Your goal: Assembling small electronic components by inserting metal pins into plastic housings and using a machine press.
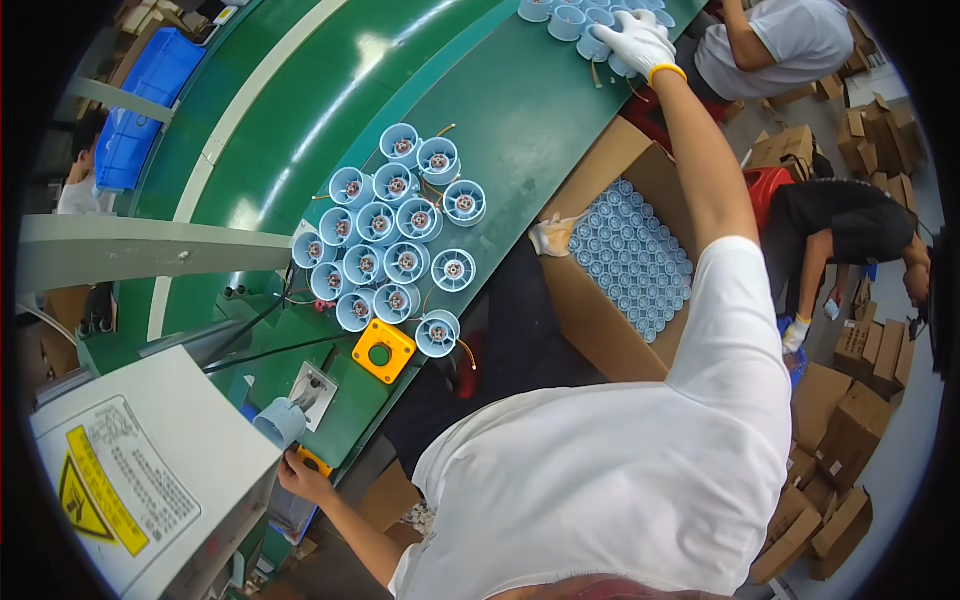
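My right hand [640,44], in a white glove with a yellow cuff, reaches to the far end of the green bench. Its fingers spread over a group of light blue round plastic housings [567,22]; whether it grips one is not clear. Bare, my left hand [304,478] is low at the left, against a yellow button box [316,461] beside the machine; its fingertips are partly hidden. Just above it, a single blue housing [280,423] lies tilted by a metal plate [314,396]. Several more housings [377,223] with spoked centres and thin wires stand mid-bench.
A yellow box with a green button [379,351] sits at the bench's near edge. The white machine cabinet [150,480] and a grey beam [160,245] occupy the left. An open carton [590,315] of blue housings stands right of the bench. Co-workers [850,225] sit farther right among cartons.
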The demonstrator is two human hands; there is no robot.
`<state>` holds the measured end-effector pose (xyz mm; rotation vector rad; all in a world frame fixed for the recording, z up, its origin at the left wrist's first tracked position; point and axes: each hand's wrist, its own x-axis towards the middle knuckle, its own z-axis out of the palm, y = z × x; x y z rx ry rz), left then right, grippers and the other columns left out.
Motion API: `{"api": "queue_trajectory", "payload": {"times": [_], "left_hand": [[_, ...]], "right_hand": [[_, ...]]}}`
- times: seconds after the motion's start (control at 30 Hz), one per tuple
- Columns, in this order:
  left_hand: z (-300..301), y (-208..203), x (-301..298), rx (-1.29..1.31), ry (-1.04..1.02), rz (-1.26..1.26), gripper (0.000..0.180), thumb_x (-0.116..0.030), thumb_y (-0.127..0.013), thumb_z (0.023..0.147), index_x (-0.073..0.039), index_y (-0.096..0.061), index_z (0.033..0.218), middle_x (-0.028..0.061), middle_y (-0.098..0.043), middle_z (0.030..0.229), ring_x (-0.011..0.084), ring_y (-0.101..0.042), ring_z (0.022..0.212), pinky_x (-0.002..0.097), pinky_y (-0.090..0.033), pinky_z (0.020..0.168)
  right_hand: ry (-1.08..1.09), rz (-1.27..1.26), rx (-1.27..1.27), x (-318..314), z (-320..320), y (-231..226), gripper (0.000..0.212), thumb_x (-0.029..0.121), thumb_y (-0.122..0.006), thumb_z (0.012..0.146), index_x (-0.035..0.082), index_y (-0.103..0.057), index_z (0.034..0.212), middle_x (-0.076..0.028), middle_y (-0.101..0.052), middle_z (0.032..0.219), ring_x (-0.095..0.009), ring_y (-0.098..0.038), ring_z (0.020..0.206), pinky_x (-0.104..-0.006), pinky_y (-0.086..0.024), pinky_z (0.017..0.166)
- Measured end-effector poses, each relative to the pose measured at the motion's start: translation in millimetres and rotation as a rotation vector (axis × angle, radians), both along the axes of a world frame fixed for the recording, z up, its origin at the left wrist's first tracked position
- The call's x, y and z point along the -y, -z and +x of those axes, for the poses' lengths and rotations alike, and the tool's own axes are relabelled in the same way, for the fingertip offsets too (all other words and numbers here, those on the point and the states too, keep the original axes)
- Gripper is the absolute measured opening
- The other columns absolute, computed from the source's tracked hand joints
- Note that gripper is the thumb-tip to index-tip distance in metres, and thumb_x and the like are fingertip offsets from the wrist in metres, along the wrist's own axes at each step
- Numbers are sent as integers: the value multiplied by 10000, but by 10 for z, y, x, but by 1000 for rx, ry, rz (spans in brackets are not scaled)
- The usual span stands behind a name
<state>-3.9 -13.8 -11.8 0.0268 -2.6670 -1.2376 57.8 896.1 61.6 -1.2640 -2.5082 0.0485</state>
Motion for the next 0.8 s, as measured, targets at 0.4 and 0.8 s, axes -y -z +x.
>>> {"api": "queue_trajectory", "payload": {"times": [0.4,0.8], "left_hand": [[7,-20,19,22,10,-9,301,-133,-588,1134,112,-740,1224,141,-797,1077,196,-729,950,337,-568,849],[30,-14,-131,6,-8,114,208,-94,-581,1131,43,-737,1127,64,-736,1032,145,-670,934,306,-531,838]], "right_hand": [[-78,-67,-71,-122,9,210,508,535,-753,897,116,-788,1182,-191,-629,1387,-446,-631,1273,-506,-529,1119],[-490,-148,-213,1905,-165,406,488,430,-778,841,131,-823,1224,-131,-663,1488,-373,-609,1356,-500,-525,1157]]}}
